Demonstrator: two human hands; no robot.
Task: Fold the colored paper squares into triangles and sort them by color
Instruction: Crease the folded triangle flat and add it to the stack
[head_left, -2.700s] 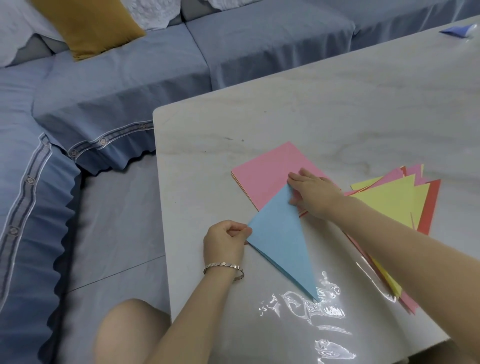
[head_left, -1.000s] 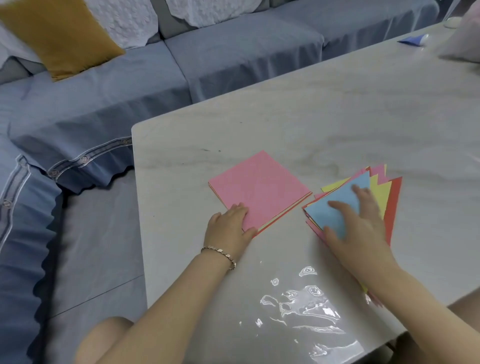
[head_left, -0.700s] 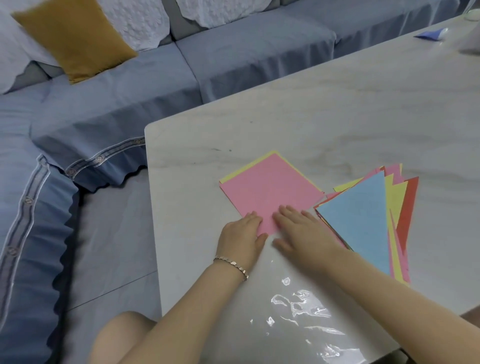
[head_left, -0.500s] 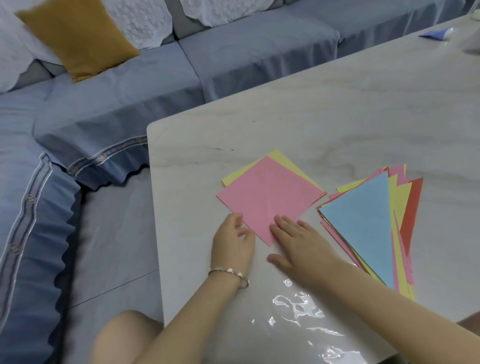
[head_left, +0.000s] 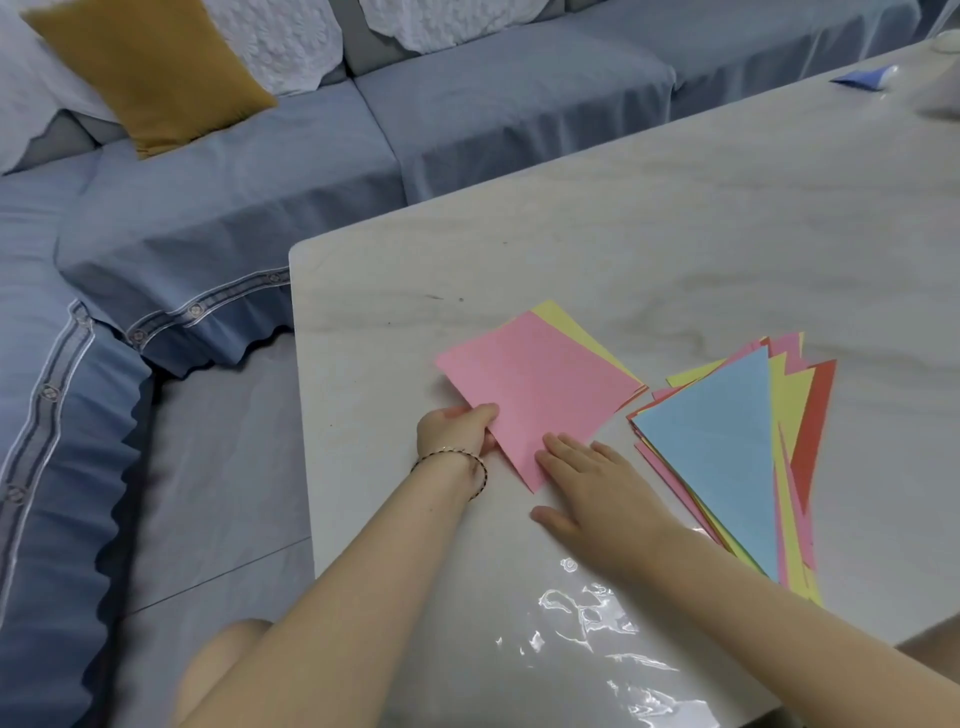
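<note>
The pink square (head_left: 535, 389) lies near the middle of the table (head_left: 675, 234), turned so one corner points toward the person; it tops a small stack, and a yellow sheet (head_left: 569, 325) peeks out from under it at one o'clock. The left hand (head_left: 457, 428) holds the square's edge at eight o'clock, its grip narrow, thumb on top pinching the paper; a bracelet (head_left: 452, 461) circles that wrist. The right hand (head_left: 592, 488) lies flat at the square's six o'clock corner, its grip wide, straight fingertips on the pink paper and palm on the table. At three o'clock from the square, just beside it, sits the pile of folded triangles (head_left: 795, 415), fanned out in yellow, pink and red; a blue triangle (head_left: 722, 452) lies on top, its sharp tip pointing toward the near edge. Clear film (head_left: 597, 618) shines at six o'clock on the table; a blue sofa (head_left: 467, 104) with a mustard cushion (head_left: 145, 67) stands beyond at eleven o'clock.
</note>
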